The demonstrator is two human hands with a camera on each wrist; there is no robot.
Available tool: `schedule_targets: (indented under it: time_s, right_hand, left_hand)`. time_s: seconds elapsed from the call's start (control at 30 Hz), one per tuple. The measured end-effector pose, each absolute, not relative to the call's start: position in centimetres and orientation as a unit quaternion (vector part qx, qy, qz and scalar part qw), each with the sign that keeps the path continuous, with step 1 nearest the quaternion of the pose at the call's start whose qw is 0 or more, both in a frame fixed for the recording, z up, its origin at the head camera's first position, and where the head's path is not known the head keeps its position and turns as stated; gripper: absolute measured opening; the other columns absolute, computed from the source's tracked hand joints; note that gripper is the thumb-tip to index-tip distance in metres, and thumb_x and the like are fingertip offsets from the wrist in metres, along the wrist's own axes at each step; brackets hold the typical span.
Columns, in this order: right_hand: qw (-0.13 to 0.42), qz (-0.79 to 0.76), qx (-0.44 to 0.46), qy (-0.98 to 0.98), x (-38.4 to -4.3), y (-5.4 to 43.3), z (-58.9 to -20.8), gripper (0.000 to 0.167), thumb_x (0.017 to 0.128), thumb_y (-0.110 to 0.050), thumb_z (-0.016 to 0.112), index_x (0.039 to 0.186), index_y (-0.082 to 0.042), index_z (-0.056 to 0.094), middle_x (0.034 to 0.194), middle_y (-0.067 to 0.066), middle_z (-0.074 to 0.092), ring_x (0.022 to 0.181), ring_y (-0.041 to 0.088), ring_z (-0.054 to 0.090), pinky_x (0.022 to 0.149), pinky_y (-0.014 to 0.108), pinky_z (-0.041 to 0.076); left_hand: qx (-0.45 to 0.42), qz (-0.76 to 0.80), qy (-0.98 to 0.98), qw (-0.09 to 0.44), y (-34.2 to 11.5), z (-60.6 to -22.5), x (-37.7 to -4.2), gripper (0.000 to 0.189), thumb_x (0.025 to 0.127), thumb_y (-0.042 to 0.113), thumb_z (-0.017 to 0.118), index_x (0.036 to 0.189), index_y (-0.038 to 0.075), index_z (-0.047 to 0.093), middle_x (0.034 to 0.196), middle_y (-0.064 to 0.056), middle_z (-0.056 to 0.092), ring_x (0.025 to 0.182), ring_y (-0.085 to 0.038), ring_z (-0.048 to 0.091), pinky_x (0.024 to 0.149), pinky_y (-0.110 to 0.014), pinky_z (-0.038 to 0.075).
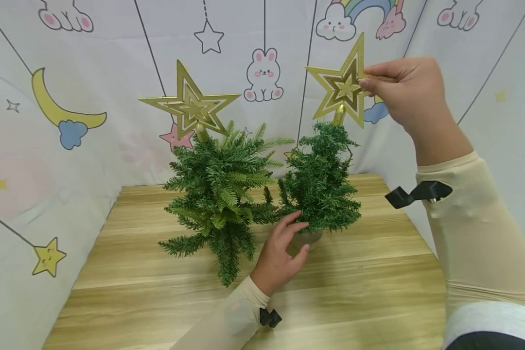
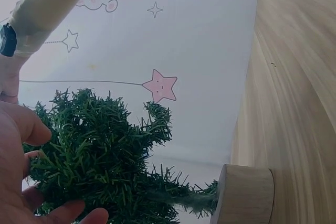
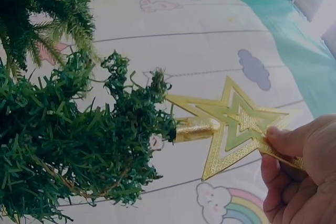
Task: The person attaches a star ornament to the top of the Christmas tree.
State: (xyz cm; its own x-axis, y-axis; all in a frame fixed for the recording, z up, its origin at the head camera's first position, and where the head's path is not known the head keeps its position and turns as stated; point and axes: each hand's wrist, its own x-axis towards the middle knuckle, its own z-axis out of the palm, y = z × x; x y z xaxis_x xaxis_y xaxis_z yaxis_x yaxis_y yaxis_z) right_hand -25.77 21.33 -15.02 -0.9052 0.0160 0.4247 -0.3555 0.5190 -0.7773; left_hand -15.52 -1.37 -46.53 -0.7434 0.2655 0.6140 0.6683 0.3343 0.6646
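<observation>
My right hand point(image 1: 415, 95) pinches one point of a gold star tree topper point(image 1: 349, 85) between thumb and fingers. The topper's socket meets the tip of the smaller artificial Christmas tree point(image 1: 321, 180), as the right wrist view also shows. Fingers spread, my left hand point(image 1: 279, 262) is at that tree's lower branches, above its round base point(image 1: 308, 239). In the left wrist view the left fingertips point(image 2: 68, 211) lie against or just beside the green branches; exact contact is unclear. A fuller Christmas tree point(image 1: 218, 189) stands to the left, topped by another gold star point(image 1: 190, 104).
Both trees stand on a wood-grain table point(image 1: 127, 291). Behind them hangs a white backdrop point(image 1: 127, 43) printed with bunnies, stars and clouds. Branches of the two trees nearly meet in the middle. Each sleeved forearm carries a black mount point(image 1: 420, 192).
</observation>
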Motion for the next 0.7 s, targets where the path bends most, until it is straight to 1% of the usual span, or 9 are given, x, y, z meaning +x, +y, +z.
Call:
schedule_targets:
  time_s: [0.1, 0.3, 0.37, 0.53, 0.63, 0.7]
  right_hand:
    - [0.194, 0.462, 0.102, -0.859, -25.69, 21.44, -14.97, 0.033, 0.092, -0.032, 0.080, 0.119, -0.012, 0.080, 0.086, -0.021, 0.075, 0.082, 0.000, 0.070, 0.059, 0.017, 0.044]
    - [0.192, 0.424, 0.120, -0.877, -25.69, 21.80, -15.09, 0.033, 0.097, -0.033, 0.074, 0.125, -0.016, 0.077, 0.096, -0.019, 0.075, 0.087, -0.001, 0.067, 0.066, 0.014, 0.047]
    - [0.192, 0.419, 0.123, -0.879, -25.67, 21.89, -15.11, 0.032, 0.098, -0.034, 0.073, 0.126, -0.017, 0.077, 0.098, -0.018, 0.075, 0.088, 0.000, 0.067, 0.062, 0.016, 0.044]
    - [0.202, 0.410, 0.126, -0.880, -25.47, 22.10, -15.11, 0.029, 0.100, -0.034, 0.070, 0.126, -0.026, 0.077, 0.100, -0.013, 0.073, 0.089, 0.005, 0.063, 0.055, 0.024, 0.036]
    - [0.205, 0.404, 0.124, -0.883, -25.38, 22.14, -15.08, 0.028, 0.100, -0.036, 0.069, 0.127, -0.030, 0.077, 0.103, -0.010, 0.071, 0.086, 0.008, 0.059, 0.054, 0.026, 0.034]
    - [0.206, 0.400, 0.123, -0.884, -25.35, 22.16, -15.08, 0.029, 0.100, -0.036, 0.069, 0.127, -0.030, 0.077, 0.105, -0.010, 0.070, 0.084, 0.010, 0.057, 0.053, 0.026, 0.034]
  left_hand:
    - [-0.295, -0.496, -0.791, 0.202, -1.34, -46.48, -15.55, 0.050, 0.092, 0.011, 0.076, 0.140, 0.012, 0.062, 0.161, -0.004, 0.042, 0.146, -0.020, 0.041, 0.115, -0.044, 0.042]
    - [-0.296, -0.490, -0.794, 0.204, -1.27, -46.61, -15.53, 0.052, 0.092, 0.012, 0.077, 0.141, 0.013, 0.061, 0.161, -0.005, 0.041, 0.146, -0.025, 0.043, 0.112, -0.046, 0.045]
    - [-0.296, -0.491, -0.794, 0.203, -1.27, -46.61, -15.51, 0.052, 0.092, 0.012, 0.077, 0.142, 0.014, 0.061, 0.162, -0.006, 0.041, 0.146, -0.025, 0.044, 0.111, -0.047, 0.046]
    - [-0.294, -0.496, -0.794, 0.194, -1.29, -46.57, -15.48, 0.053, 0.093, 0.012, 0.076, 0.144, 0.014, 0.060, 0.163, -0.004, 0.040, 0.147, -0.021, 0.041, 0.112, -0.046, 0.045]
    - [-0.294, -0.498, -0.793, 0.194, -1.28, -46.51, -15.49, 0.055, 0.091, 0.009, 0.078, 0.144, 0.013, 0.060, 0.163, -0.003, 0.040, 0.147, -0.020, 0.041, 0.113, -0.047, 0.045]
    - [-0.294, -0.498, -0.792, 0.195, -1.26, -46.49, -15.52, 0.056, 0.091, 0.007, 0.078, 0.144, 0.013, 0.060, 0.163, -0.004, 0.040, 0.147, -0.020, 0.041, 0.113, -0.047, 0.045]
